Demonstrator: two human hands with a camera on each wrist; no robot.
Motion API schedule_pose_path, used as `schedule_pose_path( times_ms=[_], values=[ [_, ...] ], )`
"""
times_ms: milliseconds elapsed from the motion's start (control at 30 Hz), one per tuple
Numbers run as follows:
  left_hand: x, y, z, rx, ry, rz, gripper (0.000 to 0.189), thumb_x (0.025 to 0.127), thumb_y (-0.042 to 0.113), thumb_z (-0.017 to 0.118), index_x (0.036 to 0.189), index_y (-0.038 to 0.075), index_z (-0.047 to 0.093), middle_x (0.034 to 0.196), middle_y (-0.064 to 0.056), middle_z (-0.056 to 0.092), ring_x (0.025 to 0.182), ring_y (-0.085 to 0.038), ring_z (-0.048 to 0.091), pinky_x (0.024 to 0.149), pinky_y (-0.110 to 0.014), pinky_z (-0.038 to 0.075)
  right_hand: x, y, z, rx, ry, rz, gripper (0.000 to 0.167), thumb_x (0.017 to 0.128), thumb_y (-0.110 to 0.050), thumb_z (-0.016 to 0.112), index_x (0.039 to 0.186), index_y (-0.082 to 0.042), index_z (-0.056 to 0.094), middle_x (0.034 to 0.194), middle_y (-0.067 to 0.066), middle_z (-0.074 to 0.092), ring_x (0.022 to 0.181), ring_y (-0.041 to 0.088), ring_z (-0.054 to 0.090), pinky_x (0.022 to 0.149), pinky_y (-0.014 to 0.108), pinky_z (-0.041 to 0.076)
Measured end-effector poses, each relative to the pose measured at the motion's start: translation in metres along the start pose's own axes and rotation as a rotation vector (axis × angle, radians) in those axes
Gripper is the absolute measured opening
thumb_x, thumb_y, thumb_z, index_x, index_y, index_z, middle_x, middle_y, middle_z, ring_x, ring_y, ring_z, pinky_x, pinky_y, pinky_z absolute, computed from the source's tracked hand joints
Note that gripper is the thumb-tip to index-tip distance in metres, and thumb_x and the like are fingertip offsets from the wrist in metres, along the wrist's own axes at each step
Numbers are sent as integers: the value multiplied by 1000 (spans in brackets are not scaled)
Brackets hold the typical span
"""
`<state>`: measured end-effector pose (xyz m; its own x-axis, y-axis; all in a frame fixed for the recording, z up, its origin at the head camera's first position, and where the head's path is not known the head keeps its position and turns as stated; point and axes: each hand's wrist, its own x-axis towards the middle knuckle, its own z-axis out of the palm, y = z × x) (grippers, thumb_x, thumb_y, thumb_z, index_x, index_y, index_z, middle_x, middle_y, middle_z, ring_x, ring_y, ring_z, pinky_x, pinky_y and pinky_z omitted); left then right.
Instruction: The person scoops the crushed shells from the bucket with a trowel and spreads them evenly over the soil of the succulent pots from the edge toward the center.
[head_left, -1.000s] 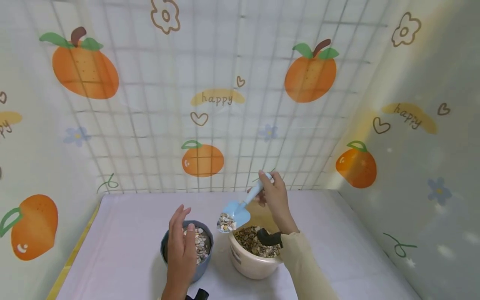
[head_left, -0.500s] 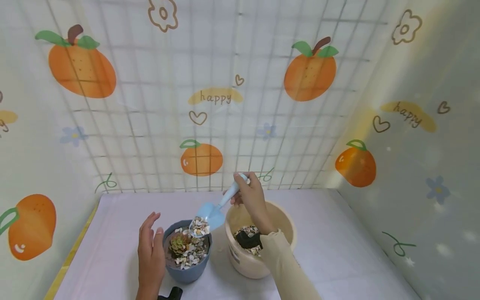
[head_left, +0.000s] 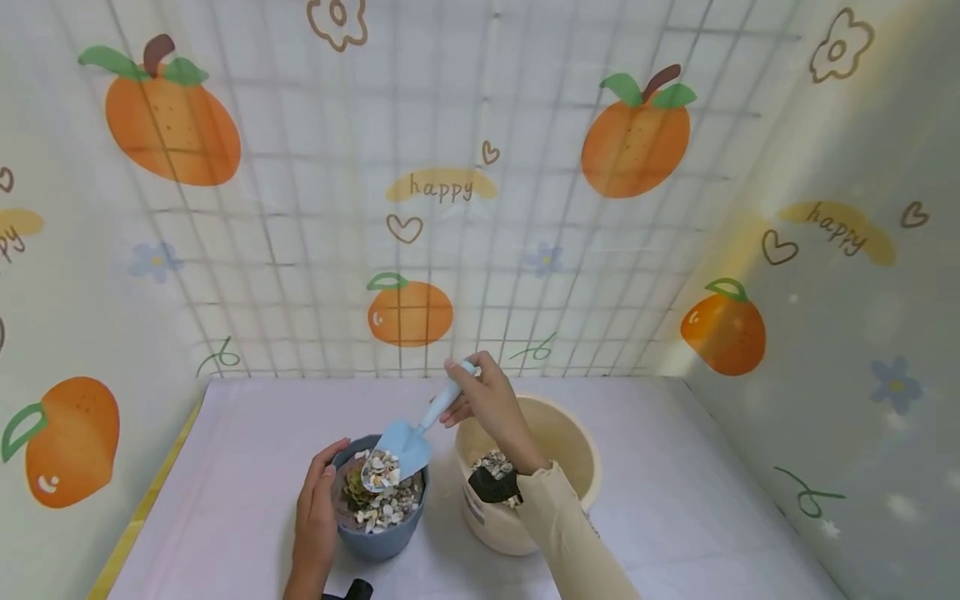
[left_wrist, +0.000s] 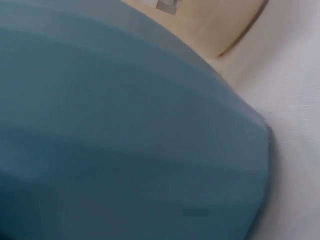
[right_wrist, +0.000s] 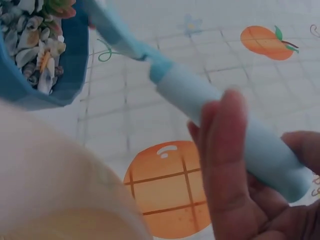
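My right hand (head_left: 491, 400) grips the handle of a light blue garden trowel (head_left: 408, 450); in the right wrist view the trowel's handle (right_wrist: 200, 102) lies between thumb and fingers. The blade tilts down over the blue plant pot (head_left: 378, 546), carrying a heap of small shells and stones (head_left: 381, 469). Inside that pot, a green succulent (head_left: 356, 487) grows at the left, partly covered by the blade, with pale shells (head_left: 382, 512) around it. My left hand (head_left: 315, 508) rests along the pot's left side, fingers extended at the rim. The pot's blue wall (left_wrist: 125, 115) fills most of the left wrist view.
A cream tub (head_left: 588, 433) with more shells and stones (head_left: 491, 462) stands right of the pot, under my right forearm. Both stand on a table with a white cloth (head_left: 675, 500). Behind rises a curtain (head_left: 300, 250) printed with oranges, over a wire grid.
My right hand has carried the loaded trowel left from over the cream tub to over the blue pot. My left hand moved left off the pot's front, then back against its left side.
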<state>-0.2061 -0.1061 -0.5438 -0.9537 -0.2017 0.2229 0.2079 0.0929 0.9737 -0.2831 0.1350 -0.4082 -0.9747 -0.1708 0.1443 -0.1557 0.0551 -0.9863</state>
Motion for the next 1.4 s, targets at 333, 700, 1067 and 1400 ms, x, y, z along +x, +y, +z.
schedule_pose_path(
  times_ms=[333, 700, 1067, 1400],
  values=[
    [4, -7, 2, -97, -11, 74, 44, 112, 13, 25, 145, 15, 55, 151, -6, 51, 147, -16, 35, 120, -42, 18, 0, -7, 5, -24, -177, -61, 44, 103, -36, 69, 114, -3, 43, 84, 21, 75, 61, 33, 72, 63, 53, 60],
    [3, -10, 2, -95, -9, 63, 46, 112, 11, 24, 147, 12, 54, 152, -5, 50, 147, -16, 35, 120, -41, 20, -2, -5, 4, -38, -167, -130, 41, 102, -30, 73, 111, -4, 43, 82, 18, 76, 60, 37, 72, 60, 54, 60],
    [1, -13, 1, -77, -6, 72, 45, 112, 13, 24, 146, 15, 55, 151, -2, 51, 146, -16, 37, 119, -32, 22, -3, -2, 6, -25, -232, -128, 38, 102, -27, 73, 110, -5, 43, 93, 15, 78, 68, 39, 74, 66, 53, 61],
    [1, -9, 1, -70, -8, 41, 45, 112, 14, 25, 147, 12, 54, 152, -3, 51, 148, -16, 34, 120, -43, 20, -3, -2, 6, 6, -215, -128, 37, 102, -24, 73, 110, -5, 42, 92, 18, 77, 69, 39, 74, 68, 57, 60]
  ],
)
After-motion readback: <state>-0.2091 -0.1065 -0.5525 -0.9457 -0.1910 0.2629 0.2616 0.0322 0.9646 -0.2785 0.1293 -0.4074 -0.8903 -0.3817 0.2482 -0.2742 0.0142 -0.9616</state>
